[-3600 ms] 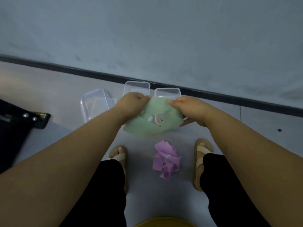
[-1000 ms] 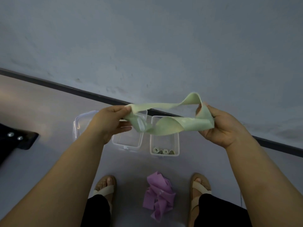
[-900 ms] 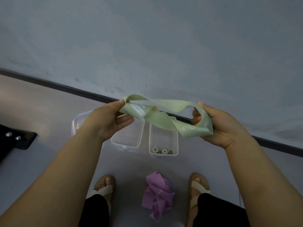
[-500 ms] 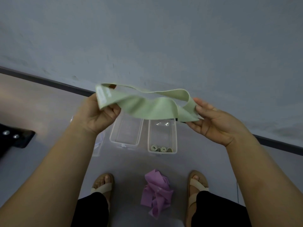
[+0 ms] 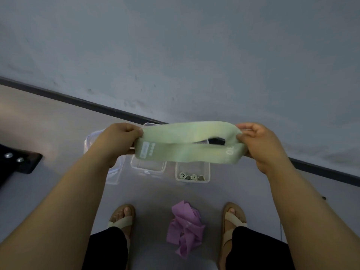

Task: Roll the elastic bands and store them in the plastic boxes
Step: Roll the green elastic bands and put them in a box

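Wall (image 5: 194,45): grey, filling the view from 9 through 12 to 3 o'clock. A dark baseboard (image 5: 78,101) divides it from the floor (image 5: 48,123), which occupies the lower half.

Two bare forearms enter from 7 and 5 o'clock and meet above the centre. The left hand (image 5: 118,141) and right hand (image 5: 261,145) are held well apart, each with fingers curled and clamped on one end of the green band (image 5: 185,151). The band hangs in the air between them as a flattened loop, drawn out level. It bears a pale label near its 9 o'clock end and the printed figure "30" near its 3 o'clock end.

A black object (image 5: 17,162) with two metal studs lies at the 9 o'clock edge. The purple bands (image 5: 185,228) lie in a loose heap on the floor at 6 o'clock, between two sandals (image 5: 121,221).

Below the green band stand two clear boxes side by side. The left box (image 5: 148,170) shows nothing inside. The right box (image 5: 208,172) holds small green rolls (image 5: 188,176) against its 6 o'clock wall. At 9 o'clock of the left box lies a further clear piece (image 5: 115,176), partly hidden by the left forearm; whether it is a box or a lid cannot be told.
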The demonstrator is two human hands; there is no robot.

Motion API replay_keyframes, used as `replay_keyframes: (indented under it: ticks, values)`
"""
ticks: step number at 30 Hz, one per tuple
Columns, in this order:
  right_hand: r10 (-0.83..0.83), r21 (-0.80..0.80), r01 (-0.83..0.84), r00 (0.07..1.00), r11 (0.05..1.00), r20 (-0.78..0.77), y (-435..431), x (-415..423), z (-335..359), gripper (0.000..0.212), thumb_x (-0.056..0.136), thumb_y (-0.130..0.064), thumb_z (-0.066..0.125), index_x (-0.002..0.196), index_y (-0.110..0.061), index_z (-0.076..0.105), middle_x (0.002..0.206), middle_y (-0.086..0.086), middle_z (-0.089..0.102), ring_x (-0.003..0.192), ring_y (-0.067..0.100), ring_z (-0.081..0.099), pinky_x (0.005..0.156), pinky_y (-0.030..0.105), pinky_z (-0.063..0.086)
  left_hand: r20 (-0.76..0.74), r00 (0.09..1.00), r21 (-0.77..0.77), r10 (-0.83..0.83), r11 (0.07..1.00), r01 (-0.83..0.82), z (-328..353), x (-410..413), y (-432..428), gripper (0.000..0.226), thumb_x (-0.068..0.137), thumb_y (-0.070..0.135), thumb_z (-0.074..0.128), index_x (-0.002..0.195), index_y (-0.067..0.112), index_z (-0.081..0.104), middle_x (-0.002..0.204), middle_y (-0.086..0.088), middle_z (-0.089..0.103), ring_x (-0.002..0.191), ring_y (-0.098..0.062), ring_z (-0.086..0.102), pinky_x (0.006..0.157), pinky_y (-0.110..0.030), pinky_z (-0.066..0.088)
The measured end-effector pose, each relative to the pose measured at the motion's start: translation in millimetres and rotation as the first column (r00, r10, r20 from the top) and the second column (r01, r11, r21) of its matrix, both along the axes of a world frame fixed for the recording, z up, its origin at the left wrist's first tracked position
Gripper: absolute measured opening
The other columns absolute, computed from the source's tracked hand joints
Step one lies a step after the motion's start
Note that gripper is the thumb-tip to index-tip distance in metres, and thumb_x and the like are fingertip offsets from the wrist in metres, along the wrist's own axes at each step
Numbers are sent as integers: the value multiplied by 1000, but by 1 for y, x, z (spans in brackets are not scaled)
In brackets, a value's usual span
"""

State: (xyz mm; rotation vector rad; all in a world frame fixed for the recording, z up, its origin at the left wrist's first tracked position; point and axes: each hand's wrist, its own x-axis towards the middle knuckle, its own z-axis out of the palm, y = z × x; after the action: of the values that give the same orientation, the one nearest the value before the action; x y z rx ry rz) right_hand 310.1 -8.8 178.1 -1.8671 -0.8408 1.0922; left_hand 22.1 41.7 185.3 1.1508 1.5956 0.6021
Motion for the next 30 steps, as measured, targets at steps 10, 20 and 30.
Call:
replay_keyframes:
  ticks: [10, 20, 30]
  values:
    - [234, -101, -216, 946, 971, 225, -3, -3, 0, 16, 92, -17, 52, 85, -26, 63, 90, -5, 61, 83, 15, 57, 70, 30, 44, -155, 960, 403, 234, 902, -155, 6, 5, 6, 38, 94, 33, 46, 87, -3, 56, 73, -10, 47, 62, -16, 39, 54, -28, 32]
    - [673, -501, -486, 670, 716, 312, -8, -21, -7, 18, 93, -32, 52, 94, -16, 62, 93, 2, 63, 75, 14, 58, 69, 29, 48, -316, 933, 319, -170, 907, 273, 10, 39, -11, 41, 95, 36, 47, 70, 4, 53, 65, -8, 50, 61, -20, 43, 58, -27, 35]
    - [693, 111, -686, 699, 720, -176, -13, -59, 28, 49, 63, -35, 69, 110, -35, 56, 116, -15, 63, 114, 0, 55, 99, 24, 45, -473, 781, 366, -408, 715, 596, 18, 75, -25, 25, 95, 36, 46, 78, 19, 51, 57, 9, 44, 56, -5, 41, 56, -29, 33]
